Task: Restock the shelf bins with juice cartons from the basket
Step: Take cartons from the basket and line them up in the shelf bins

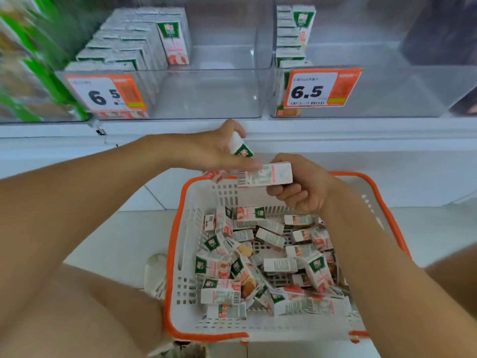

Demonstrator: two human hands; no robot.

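Note:
A white basket with an orange rim (172, 254) sits on the floor, holding several small juice cartons (258, 267) in a loose heap. Above its far edge my left hand (206, 151) grips one white-and-green carton (240, 147). My right hand (302, 187) holds another carton (268, 174) sideways, and my left fingers touch its end. On the shelf stand two clear bins: the left bin (211, 94) has rows of cartons (134, 47) along its left side, the right bin (387, 94) a row of cartons (291, 40) at its left wall.
Orange price tags reading 6.5 hang on the left bin (105, 93) and the right bin (320, 87). Green packaged goods (28, 73) fill the shelf at far left. A white shelf ledge (335, 135) runs below the bins. A shoe (154, 275) rests beside the basket.

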